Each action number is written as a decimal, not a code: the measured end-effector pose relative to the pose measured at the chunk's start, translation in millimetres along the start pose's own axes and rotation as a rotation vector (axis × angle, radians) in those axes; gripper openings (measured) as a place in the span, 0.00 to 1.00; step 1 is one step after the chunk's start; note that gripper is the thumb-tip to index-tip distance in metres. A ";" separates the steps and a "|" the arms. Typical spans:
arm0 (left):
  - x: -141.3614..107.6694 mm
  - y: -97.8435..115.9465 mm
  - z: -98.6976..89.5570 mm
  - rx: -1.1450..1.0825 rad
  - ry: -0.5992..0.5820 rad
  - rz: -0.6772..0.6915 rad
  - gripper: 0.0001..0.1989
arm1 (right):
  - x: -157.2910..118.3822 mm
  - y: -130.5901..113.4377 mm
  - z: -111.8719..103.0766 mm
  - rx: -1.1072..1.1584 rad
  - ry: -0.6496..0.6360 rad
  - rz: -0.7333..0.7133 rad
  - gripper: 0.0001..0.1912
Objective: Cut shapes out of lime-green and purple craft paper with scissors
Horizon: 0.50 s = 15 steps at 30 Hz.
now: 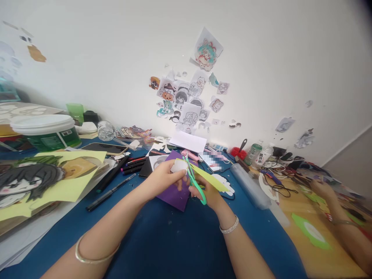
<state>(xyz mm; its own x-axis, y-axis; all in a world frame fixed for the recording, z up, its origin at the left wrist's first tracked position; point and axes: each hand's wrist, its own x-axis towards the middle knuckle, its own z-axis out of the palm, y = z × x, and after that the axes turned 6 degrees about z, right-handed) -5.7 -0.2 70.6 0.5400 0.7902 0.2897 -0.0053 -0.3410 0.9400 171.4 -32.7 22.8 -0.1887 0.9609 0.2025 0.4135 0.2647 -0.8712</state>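
Green-handled scissors [195, 184] are held in my right hand [210, 193], its fingers wrapped round the handle, blades pointing up and away. My left hand [165, 176] pinches a small white piece of paper [180, 166] right beside the blades. A yellow-green sheet [210, 178] slants behind the scissors and above my right hand; whether a hand holds it is hidden. Under both hands lies a purple sheet [177, 197] on the blue table covering [174, 240]. A white cut-out [225, 184] shows just past the yellow-green sheet.
Markers [135, 166], a phone [104, 148], a green tub [48, 133] and yellow drawing sheets [58, 182] lie left. Rolled clear plastic [250, 186] and bottles [255, 153] stand or lie right. Another person's hand [324, 188] is at the far right. Drawings hang on the wall.
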 end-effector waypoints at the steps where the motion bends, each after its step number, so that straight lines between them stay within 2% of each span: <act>1: -0.3 0.0 -0.1 -0.002 -0.003 0.000 0.07 | -0.4 0.3 -1.0 -0.009 -0.001 0.006 0.11; 5: -1.2 -1.3 0.1 -0.002 -0.013 -0.008 0.06 | -0.3 2.8 -3.9 -0.080 -0.028 -0.009 0.11; 10: -2.5 -1.4 -1.0 -0.007 -0.080 -0.010 0.05 | 0.7 8.3 -7.1 -0.152 -0.024 -0.060 0.12; 15: -2.1 -0.8 -3.8 0.012 -0.103 -0.067 0.06 | 0.8 9.9 -9.7 -0.222 -0.037 -0.059 0.14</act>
<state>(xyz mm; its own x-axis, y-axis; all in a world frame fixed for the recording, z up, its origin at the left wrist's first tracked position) -10.0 0.3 69.9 0.6224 0.7552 0.2056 0.0434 -0.2956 0.9543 184.0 -28.6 18.7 -0.2496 0.9406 0.2302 0.5854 0.3359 -0.7379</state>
